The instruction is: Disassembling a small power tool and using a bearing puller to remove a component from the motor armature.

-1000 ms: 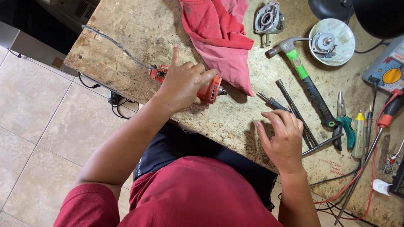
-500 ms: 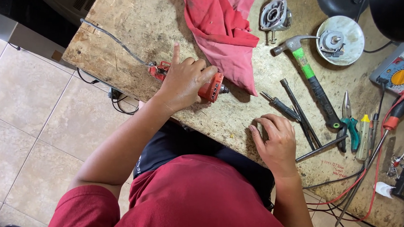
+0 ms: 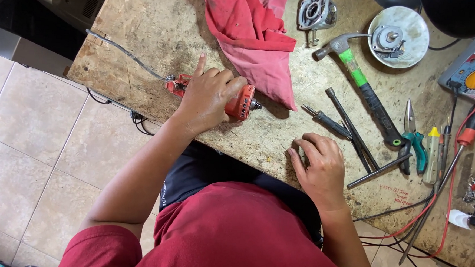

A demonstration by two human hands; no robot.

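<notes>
**Gripping the orange tool body while the other hand is curling in**

Holding the small orange-red power-tool body (image 3: 239, 102) down on the worn chipboard workbench (image 3: 145, 31), my left hand (image 3: 207, 96) is wrapping over it, forefinger pointing straight out; that grip is looking the same as a second ago. What is changing is my right hand (image 3: 318, 167): a second ago it was lying flatter near the bench edge, and now its fingers are curling together close to the front lip, as if pinching at something small. I am judging that the tool is staying steadied while a little part is being gathered.

Whether those fingers are actually holding anything, I cannot tell; they are covering the spot. My left palm is hiding most of the tool, leaving only its metal nose and the grey cord (image 3: 122, 51) showing. Just beyond are lying a crumpled pink-red cloth (image 3: 253, 37), a dark-handled screwdriver (image 3: 327, 122) and a green-banded hammer (image 3: 364, 86).
</notes>
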